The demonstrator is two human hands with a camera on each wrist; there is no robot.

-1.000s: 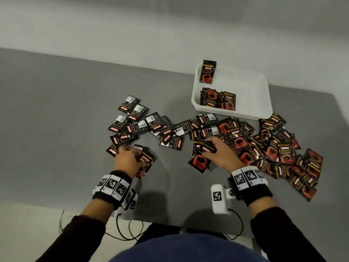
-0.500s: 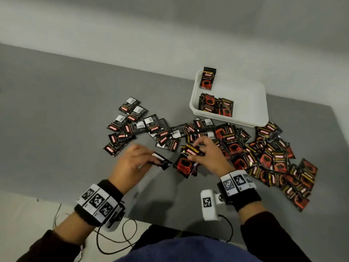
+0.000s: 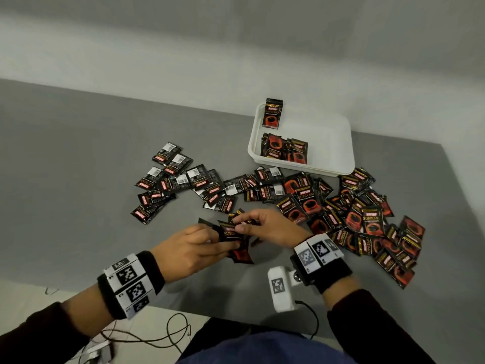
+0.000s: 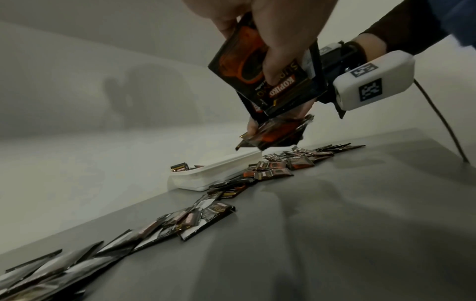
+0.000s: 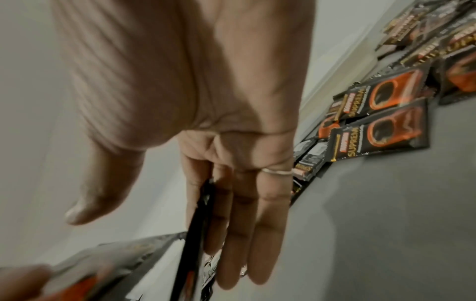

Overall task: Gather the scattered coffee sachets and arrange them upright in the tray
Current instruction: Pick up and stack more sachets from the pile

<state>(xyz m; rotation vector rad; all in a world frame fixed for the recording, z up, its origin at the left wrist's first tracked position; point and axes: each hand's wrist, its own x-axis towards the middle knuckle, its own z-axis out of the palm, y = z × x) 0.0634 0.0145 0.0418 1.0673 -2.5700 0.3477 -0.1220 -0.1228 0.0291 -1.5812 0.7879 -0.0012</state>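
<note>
Black-and-red coffee sachets lie scattered on the grey table in a left cluster (image 3: 168, 185) and a larger right pile (image 3: 362, 219). The white tray (image 3: 333, 137) stands at the back right, with one sachet (image 3: 273, 114) leaning upright in its far left corner and a few more (image 3: 284, 151) standing at its near wall. My left hand (image 3: 225, 245) and right hand (image 3: 244, 224) meet above the table's front. Each grips a small bundle of sachets (image 3: 233, 240). In the left wrist view my left fingers (image 4: 278, 51) pinch a sachet (image 4: 257, 67). The right hand's bundle (image 4: 275, 132) hangs just beyond it.
A white camera block (image 3: 282, 287) with a cable hangs under my right wrist. Loose cables (image 3: 157, 334) trail over the floor beyond the table's near edge. A pale wall runs behind the table. Bare grey tabletop (image 3: 65, 166) stretches to the left.
Both hands lifted off the table with sachets. My left hand moved right from the left cluster and brought its sachets against those in my right hand.
</note>
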